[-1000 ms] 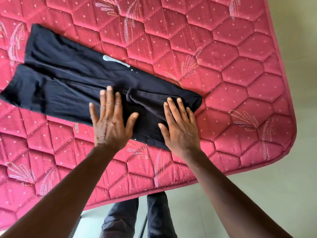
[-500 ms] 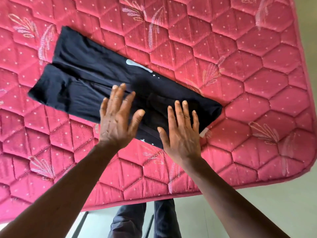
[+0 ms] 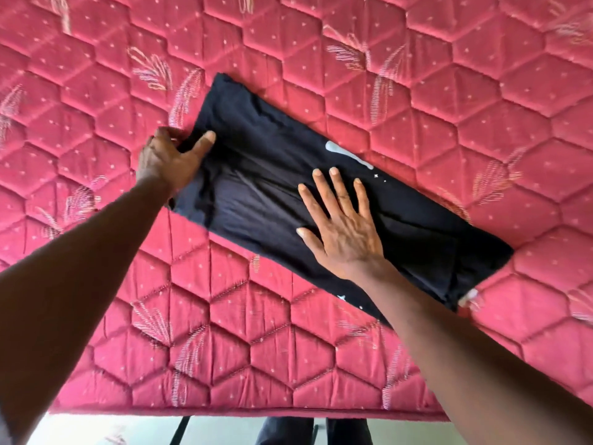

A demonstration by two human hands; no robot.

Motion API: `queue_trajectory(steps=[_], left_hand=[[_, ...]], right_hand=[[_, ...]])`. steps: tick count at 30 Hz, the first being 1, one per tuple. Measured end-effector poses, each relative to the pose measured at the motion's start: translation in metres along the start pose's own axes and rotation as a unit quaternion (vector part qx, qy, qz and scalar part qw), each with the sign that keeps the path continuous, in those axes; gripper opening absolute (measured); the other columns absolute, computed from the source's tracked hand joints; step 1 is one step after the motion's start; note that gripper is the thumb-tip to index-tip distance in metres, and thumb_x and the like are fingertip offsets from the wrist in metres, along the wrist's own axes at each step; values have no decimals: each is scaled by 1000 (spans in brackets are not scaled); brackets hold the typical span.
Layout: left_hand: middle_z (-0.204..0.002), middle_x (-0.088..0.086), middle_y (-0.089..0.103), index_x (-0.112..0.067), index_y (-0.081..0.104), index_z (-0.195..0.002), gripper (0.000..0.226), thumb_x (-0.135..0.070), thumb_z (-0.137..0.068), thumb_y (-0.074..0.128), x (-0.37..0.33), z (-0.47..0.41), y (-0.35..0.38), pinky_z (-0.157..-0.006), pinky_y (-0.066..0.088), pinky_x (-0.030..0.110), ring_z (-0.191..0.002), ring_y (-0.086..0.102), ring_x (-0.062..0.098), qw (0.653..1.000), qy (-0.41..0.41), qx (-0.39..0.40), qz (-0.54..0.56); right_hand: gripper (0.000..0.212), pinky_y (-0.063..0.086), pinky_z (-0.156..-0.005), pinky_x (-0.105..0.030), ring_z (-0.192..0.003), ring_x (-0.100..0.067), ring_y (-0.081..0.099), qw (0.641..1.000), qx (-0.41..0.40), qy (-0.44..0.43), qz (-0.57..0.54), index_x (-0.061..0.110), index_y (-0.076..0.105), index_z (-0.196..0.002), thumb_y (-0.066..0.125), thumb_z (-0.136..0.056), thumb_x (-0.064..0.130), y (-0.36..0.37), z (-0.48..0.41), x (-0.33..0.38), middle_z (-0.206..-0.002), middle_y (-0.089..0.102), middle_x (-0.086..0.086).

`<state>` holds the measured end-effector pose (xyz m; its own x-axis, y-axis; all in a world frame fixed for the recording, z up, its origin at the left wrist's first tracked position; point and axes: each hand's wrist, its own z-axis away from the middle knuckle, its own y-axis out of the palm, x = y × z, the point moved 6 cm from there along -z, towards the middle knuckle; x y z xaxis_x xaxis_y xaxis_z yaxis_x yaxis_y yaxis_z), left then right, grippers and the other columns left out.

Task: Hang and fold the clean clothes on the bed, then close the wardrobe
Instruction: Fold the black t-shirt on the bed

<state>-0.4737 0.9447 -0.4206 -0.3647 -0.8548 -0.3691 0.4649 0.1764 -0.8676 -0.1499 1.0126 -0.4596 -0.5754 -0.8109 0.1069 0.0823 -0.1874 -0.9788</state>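
A black garment (image 3: 276, 175) with a small white print lies folded into a long strip, slanting across the red quilted mattress (image 3: 481, 91). My left hand (image 3: 170, 159) grips the strip's far-left end, thumb on top and fingers curled under the edge. My right hand (image 3: 340, 226) lies flat on the middle of the strip, fingers spread and straight, pressing it down. A small white tag (image 3: 470, 297) pokes out at the strip's right end.
The mattress's near edge (image 3: 244, 411) runs along the bottom of the view, with pale floor (image 3: 96, 428) and my dark trouser legs (image 3: 288, 431) below it. A thin dark bed-frame bar (image 3: 179, 430) shows beneath the edge.
My left hand slid from the strip's middle to its left end and took hold of it. My right hand moved from the right end to the middle. The view shifted left.
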Motion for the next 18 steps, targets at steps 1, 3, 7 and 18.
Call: queue_trajectory(steps=[1,3,7,18], left_hand=[[-120,8,70,-16,61,-128,78,-77,-80,68,-1,-2,4,-101,50,41,-115,65,27,999,-6,9,47],[-115,0,70,-18,62,-126,72,-69,-77,77,-1,-5,11,-96,56,37,-106,68,19,989,-29,23,140],[-112,10,77,-16,75,-111,51,-45,-72,90,6,-17,16,-92,62,44,-91,72,18,953,-70,60,289],[-114,8,63,-40,56,-143,46,-46,-98,60,-91,131,35,-67,51,44,-89,67,39,972,199,-78,-101]], right_hand=[[74,6,-124,-61,-159,-33,-7,1000,-2,0,2,24,8,-166,28,-104,60,-1,0,1,-173,-5,-9],[74,7,-125,-61,-159,-32,-8,1000,-4,1,2,24,7,-166,27,-104,61,-2,0,1,-173,-6,-8],[73,8,-125,-60,-159,-32,-6,1000,-5,-1,-7,25,7,-166,27,-104,61,-4,0,1,-173,-4,-7],[27,56,-84,-38,-87,-9,70,767,-119,274,-568,18,73,-112,55,-101,36,-39,-21,-34,-100,75,2]])
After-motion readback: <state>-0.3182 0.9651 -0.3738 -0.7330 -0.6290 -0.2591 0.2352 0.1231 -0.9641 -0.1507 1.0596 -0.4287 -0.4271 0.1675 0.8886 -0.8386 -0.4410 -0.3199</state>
